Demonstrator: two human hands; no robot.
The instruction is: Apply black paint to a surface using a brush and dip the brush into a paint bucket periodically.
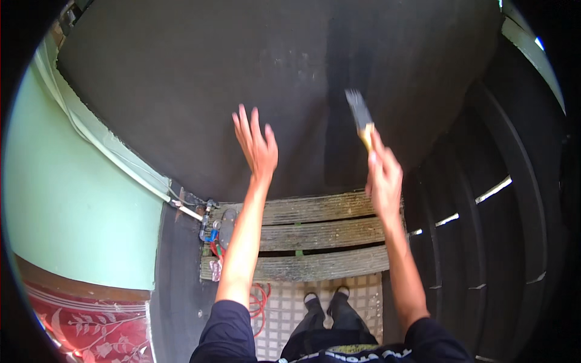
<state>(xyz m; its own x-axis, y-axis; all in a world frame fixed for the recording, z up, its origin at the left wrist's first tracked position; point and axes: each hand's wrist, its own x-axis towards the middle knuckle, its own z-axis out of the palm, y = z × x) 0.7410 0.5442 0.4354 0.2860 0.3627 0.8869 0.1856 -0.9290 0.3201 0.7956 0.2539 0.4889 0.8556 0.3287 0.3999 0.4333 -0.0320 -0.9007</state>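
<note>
My right hand [385,175] is closed round the light wooden handle of a flat paintbrush [359,112], whose bristles point up and to the left. The brush is in front of a large dark grey wall [242,54]; I cannot tell whether the bristles touch it. A darker vertical band runs down the wall beside the brush. To the left, my left hand [257,145] is held up in front of the same wall, fingers spread and nothing in it.
Below the wall is a weathered slatted wooden bench [315,236]. Pipe fittings with a blue valve [214,235] stand at its left end. A red hose [261,308] lies on the tiled floor. Dark horizontal boards [472,199] line the right, and a pale green wall [78,193] the left.
</note>
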